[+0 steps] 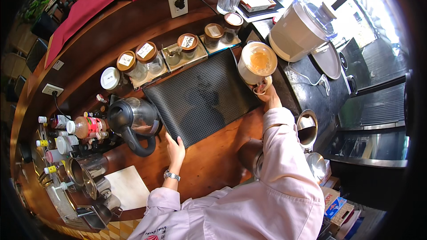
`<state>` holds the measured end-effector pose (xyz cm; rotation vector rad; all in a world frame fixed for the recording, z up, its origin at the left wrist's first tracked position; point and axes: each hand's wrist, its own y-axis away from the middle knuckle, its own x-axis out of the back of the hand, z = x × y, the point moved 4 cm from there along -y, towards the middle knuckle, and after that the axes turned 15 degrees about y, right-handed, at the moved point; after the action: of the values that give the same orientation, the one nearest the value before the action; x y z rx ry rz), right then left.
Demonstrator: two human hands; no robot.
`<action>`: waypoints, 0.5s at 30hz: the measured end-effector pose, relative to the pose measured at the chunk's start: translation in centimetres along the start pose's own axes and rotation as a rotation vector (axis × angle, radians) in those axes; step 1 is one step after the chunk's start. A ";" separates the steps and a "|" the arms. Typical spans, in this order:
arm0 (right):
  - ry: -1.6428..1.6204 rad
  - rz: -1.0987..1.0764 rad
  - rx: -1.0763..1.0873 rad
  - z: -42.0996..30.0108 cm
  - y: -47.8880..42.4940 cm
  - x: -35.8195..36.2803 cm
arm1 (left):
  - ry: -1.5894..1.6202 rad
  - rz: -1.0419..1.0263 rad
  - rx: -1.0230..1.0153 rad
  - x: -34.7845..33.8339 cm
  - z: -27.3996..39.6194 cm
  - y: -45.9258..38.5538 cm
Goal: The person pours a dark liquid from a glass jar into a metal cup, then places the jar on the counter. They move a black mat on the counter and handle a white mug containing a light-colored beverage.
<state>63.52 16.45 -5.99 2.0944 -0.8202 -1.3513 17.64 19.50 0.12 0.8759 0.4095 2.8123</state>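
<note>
My right hand (268, 94) grips the loop handle of a cream-coloured jug (248, 75) at the right end of a black rubber bar mat (200, 90). Something orange shows through the jug's round, clear-looking top. My left hand (175, 149), with a metal wristwatch (172, 175) on its wrist, is at the mat's near left corner. Its thumb and fingers are apart, and nothing is seen held in it; whether it presses on the mat I cannot tell. Just left of that hand stands a black-and-glass electric kettle (133, 116), its handle towards me.
Lidded jars (146, 50) line the mat's far side. Several bottles (87, 126) crowd the left, with metal pitchers (100, 186) and a white board (125, 186) nearer. A white lidded appliance (293, 33) stands far right. A dark metal vessel (250, 155) is beside my right sleeve.
</note>
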 end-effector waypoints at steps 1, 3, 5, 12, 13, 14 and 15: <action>-0.007 -0.007 -0.031 0.0 -0.3 0.2 | -0.009 -0.004 -0.003 0.0 0.0 -0.1; -0.020 0.001 -0.050 0.3 0.3 -1.0 | -0.005 0.000 -0.006 0.2 -0.1 0.0; -0.037 -0.009 -0.037 0.2 0.7 -1.9 | 0.008 0.002 -0.017 0.2 -0.1 -0.1; 0.085 -0.086 0.127 -1.4 0.5 -3.9 | 0.003 0.015 -0.020 0.1 -0.3 -0.1; 0.067 -0.088 0.122 -1.5 0.2 -3.5 | 0.005 0.019 -0.025 0.1 -0.3 -0.1; 0.049 -0.091 0.116 -1.5 -0.2 -2.9 | 0.008 0.007 -0.019 0.1 -0.3 -0.1; 0.031 -0.094 0.105 -1.1 -0.1 -3.2 | 0.008 -0.001 -0.008 0.1 -0.5 -0.1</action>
<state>63.58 18.93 -3.72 2.2551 -0.8050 -1.3463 17.34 19.55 -0.24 0.8626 0.3995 2.8159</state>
